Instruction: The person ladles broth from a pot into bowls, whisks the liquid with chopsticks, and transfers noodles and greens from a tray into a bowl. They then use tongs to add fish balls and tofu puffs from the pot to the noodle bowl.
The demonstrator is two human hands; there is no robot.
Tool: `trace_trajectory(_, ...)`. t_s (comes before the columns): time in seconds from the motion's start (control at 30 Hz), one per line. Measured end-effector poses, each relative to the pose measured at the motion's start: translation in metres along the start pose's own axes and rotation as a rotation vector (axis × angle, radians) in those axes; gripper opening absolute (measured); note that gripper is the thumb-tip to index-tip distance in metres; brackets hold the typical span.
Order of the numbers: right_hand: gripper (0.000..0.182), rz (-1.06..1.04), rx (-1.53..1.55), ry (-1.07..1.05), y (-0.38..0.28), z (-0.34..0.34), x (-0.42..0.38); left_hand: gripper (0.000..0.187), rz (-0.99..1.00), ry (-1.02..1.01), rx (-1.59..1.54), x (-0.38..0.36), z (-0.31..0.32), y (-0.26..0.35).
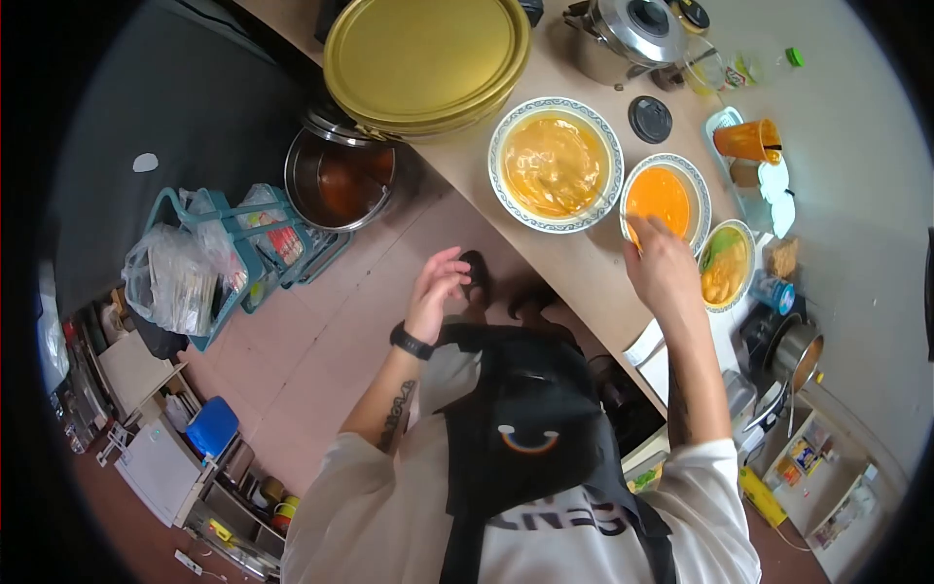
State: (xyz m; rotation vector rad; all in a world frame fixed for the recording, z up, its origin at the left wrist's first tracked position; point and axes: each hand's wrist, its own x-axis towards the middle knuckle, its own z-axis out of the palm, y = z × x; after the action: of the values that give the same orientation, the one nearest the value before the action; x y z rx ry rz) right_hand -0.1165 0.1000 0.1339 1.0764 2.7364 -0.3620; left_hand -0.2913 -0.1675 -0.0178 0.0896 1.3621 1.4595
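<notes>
1. Head view: right hand (664, 268) is seen at the near rim of the orange bowl (662, 198), fingers together on it.
2. Left hand (435, 289) is held open, well left, off the counter (584, 268).

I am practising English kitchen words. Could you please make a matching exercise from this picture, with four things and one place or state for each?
Things:
1. large bowl
2. gold trays
3. right hand
4. steel pot

Descriptions:
a. stacked at the counter's far end
b. on the floor, holding dark liquid
c. at the rim of the small orange bowl
d. on the counter, full of yellow-orange food

Pairs: 1-d, 2-a, 3-c, 4-b
</notes>
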Motion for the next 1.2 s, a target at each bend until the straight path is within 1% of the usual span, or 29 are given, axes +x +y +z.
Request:
trace_trajectory(0.03,0.028,0.013,0.030,0.032,0.004,0.006,0.009,0.047,-0.018,-0.004,-0.003,0.002,-0.001,-0.002)
trace_trajectory(0.07,0.028,0.021,0.029,0.036,0.008,0.003,0.001,0.046,-0.036,-0.008,-0.007,0.003,-0.002,-0.002)
trace_trajectory(0.13,0.021,0.117,0.012,-0.028,0.018,-0.007,-0.013,0.045,-0.038,0.031,0.000,0.004,-0.006,-0.001)
trace_trajectory(0.17,0.021,0.057,0.010,-0.002,0.010,-0.007,-0.018,0.044,-0.053,0.037,0.007,0.003,-0.007,-0.004)
trace_trajectory(0.2,0.021,0.067,0.012,-0.014,0.003,-0.004,-0.015,0.044,-0.082,0.038,0.022,-0.004,-0.008,-0.008)
trace_trajectory(0.27,0.026,0.001,0.032,0.006,-0.003,0.004,0.009,0.043,-0.080,-0.004,-0.004,-0.002,-0.005,-0.010)
trace_trajectory(0.33,0.025,0.031,0.041,0.049,0.008,0.001,0.001,0.043,-0.104,-0.039,0.011,-0.002,-0.007,-0.010)
trace_trajectory(0.4,0.020,0.069,0.021,-0.005,0.004,-0.011,-0.018,0.042,-0.092,-0.020,0.025,0.002,-0.011,-0.011)
trace_trajectory(0.43,0.020,0.015,0.014,-0.010,-0.001,-0.007,-0.014,0.042,-0.095,-0.014,0.018,0.003,-0.012,-0.014)
trace_trajectory(0.53,0.022,0.046,0.061,0.023,0.008,0.005,0.007,0.042,-0.100,-0.045,0.008,-0.004,-0.017,-0.018)
trace_trajectory(0.57,0.019,0.111,0.057,0.014,0.008,-0.006,-0.004,0.042,-0.126,-0.007,0.026,-0.009,-0.020,-0.018)
trace_trajectory(0.6,0.019,0.096,0.048,0.026,0.005,-0.011,0.003,0.042,-0.144,0.036,0.037,-0.007,-0.021,-0.018)
trace_trajectory(0.67,0.017,0.034,0.022,-0.027,-0.005,-0.008,-0.007,0.041,-0.155,0.033,0.045,-0.013,-0.030,-0.034)
trace_trajectory(0.7,0.017,-0.026,0.056,0.053,-0.005,0.000,0.004,0.041,-0.166,0.018,0.017,-0.014,-0.030,-0.036)
trace_trajectory(0.73,0.017,-0.021,0.058,0.059,-0.001,-0.001,0.000,0.040,-0.158,0.003,-0.011,-0.009,-0.031,-0.034)
trace_trajectory(0.8,0.017,0.092,0.027,0.004,0.010,-0.011,-0.005,0.039,-0.135,0.003,0.003,-0.008,-0.037,-0.034)
trace_trajectory(0.83,0.016,0.098,0.023,-0.003,0.003,-0.012,-0.010,0.039,-0.144,0.049,0.015,-0.006,-0.040,-0.037)
trace_trajectory(0.87,0.016,0.098,0.021,-0.014,-0.002,-0.010,-0.006,0.038,-0.178,0.092,0.033,-0.014,-0.042,-0.042)
trace_trajectory(0.93,0.018,-0.045,0.059,0.042,-0.010,-0.003,0.009,0.038,-0.158,0.060,0.018,-0.011,-0.033,-0.039)
trace_trajectory(0.97,0.020,-0.004,0.110,0.083,0.004,0.006,0.013,0.038,-0.126,0.023,0.036,-0.008,-0.028,-0.031)
trace_trajectory(1.0,0.020,0.001,0.109,0.086,0.005,0.003,0.001,0.038,-0.098,-0.014,0.053,-0.009,-0.027,-0.025)
trace_trajectory(1.07,0.021,0.056,0.018,0.026,0.007,-0.007,-0.008,0.037,-0.056,0.005,0.043,0.001,-0.026,-0.019)
trace_trajectory(1.1,0.020,-0.018,-0.011,0.040,0.001,-0.003,-0.006,0.037,-0.067,0.019,0.024,0.002,-0.026,-0.020)
trace_trajectory(1.13,0.020,0.002,-0.005,0.015,0.003,0.000,-0.010,0.038,-0.100,0.025,0.013,-0.007,-0.027,-0.024)
trace_trajectory(1.2,0.021,0.059,0.068,0.035,0.006,-0.003,0.008,0.038,-0.093,-0.015,0.014,-0.007,-0.032,-0.026)
